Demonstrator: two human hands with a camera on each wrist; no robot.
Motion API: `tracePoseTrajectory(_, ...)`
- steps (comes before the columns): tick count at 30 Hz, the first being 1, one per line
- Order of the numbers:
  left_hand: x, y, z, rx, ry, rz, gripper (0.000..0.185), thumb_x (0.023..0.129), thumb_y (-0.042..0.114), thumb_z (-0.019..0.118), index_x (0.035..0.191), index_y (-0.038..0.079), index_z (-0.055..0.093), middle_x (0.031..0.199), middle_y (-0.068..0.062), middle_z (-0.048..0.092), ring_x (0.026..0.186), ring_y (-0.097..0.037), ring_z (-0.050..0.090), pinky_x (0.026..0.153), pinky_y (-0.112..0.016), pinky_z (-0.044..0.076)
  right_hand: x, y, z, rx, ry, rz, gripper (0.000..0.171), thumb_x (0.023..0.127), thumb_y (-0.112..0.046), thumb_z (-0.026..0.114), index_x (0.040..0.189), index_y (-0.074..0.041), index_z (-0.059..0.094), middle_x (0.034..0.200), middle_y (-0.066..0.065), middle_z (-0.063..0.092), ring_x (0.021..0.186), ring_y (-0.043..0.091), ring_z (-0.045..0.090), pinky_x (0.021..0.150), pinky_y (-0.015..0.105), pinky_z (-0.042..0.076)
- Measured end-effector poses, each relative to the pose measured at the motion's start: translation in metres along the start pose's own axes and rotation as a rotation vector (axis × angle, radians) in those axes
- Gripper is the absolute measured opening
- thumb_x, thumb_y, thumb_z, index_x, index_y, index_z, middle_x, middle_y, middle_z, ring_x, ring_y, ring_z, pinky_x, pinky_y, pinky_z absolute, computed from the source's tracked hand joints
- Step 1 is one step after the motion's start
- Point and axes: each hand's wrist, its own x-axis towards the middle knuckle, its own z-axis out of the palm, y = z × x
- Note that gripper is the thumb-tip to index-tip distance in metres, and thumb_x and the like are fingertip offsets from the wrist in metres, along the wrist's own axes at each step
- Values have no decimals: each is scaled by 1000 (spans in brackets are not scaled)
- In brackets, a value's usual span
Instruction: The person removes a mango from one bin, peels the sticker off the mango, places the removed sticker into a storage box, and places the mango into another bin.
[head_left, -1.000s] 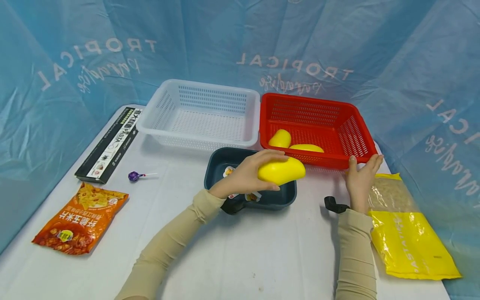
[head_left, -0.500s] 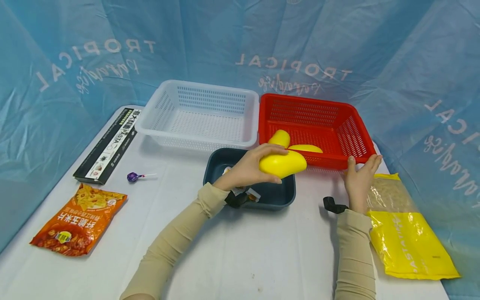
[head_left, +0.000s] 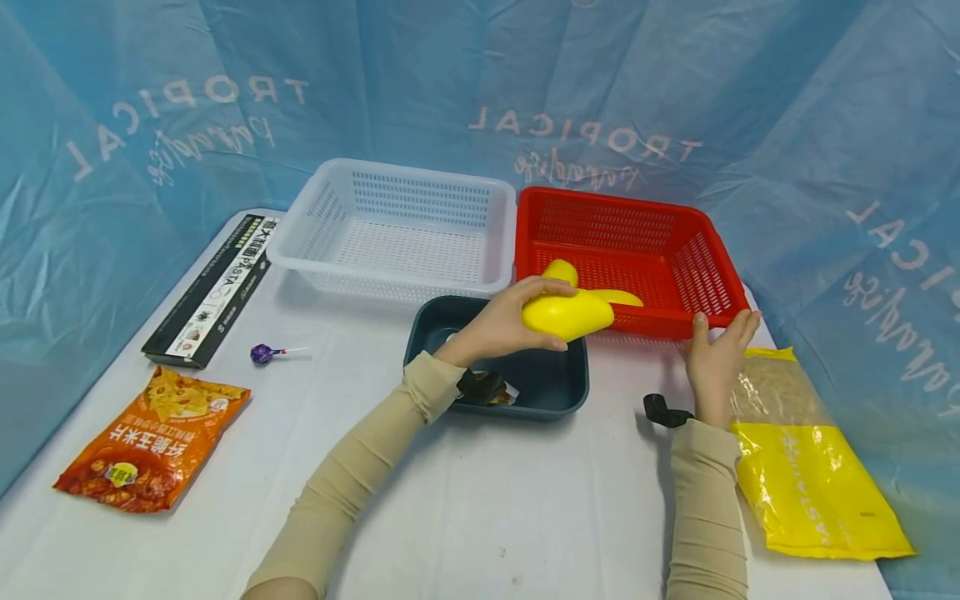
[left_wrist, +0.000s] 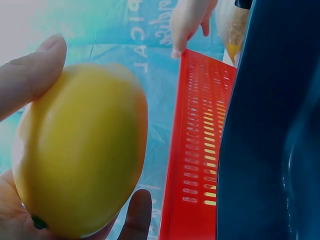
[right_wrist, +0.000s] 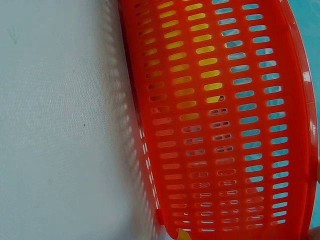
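While the left hand [head_left: 501, 327] gripped a yellow mango [head_left: 567, 314] at the red basket [head_left: 697, 275] rim, the right hand [head_left: 717, 354] steadied its corner beside a yellow "PASTATION" bag [head_left: 813, 483]. Left wrist: fingers [left_wrist: 30, 80] curled around the mango. Right wrist: only the basket wall showed.

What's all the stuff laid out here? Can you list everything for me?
White basket: 1, white, far left-centre.
Red basket: 1, red, beside the white one.
Yellow fruits: 2, yellow, inside red basket.
Held fruit: 1, yellow, over red basket's near rim.
Tray: 1, dark blue, centre.
Pasta box: 1, black, left.
Lollipop: 1, purple, left.
Snack bag: 1, orange, near left.
Pasta bag: 1, yellow, right.
Left hand: holds fruit.
Right hand: on red basket's corner.
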Motion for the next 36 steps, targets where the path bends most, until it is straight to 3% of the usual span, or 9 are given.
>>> tracePoseTrajectory(16, 20, -3, -3, -38, 39, -19, 62, 80, 22, 79, 136, 20, 52, 141, -4, 48, 111, -21, 51, 91, -30, 51, 3, 2, 2, 0, 4, -8, 79, 100, -45, 39, 156, -10, -4, 164, 6, -13, 152, 24, -6, 123, 46, 6)
tracePoseTrajectory(23, 34, 1, -6, -71, 79, -12, 66, 81, 21, 78, 139, 18, 48, 141, -3, 49, 113, -21, 51, 95, -31, 50, 2, 2, 2, -2, 16, -23, 79, 100, -45, 40, 156, -8, -2, 164, 9, -11, 152, 26, -5, 123, 46, 6)
tracePoseTrajectory(36, 60, 12, -16, -108, 104, -20, 61, 83, 21, 76, 138, 17, 50, 138, -6, 51, 111, -22, 52, 90, -28, 53, 1, 4, 3, 10, 29, -55, 77, 101, -41, 40, 155, -6, -1, 164, 11, -10, 152, 28, -3, 123, 50, 8)
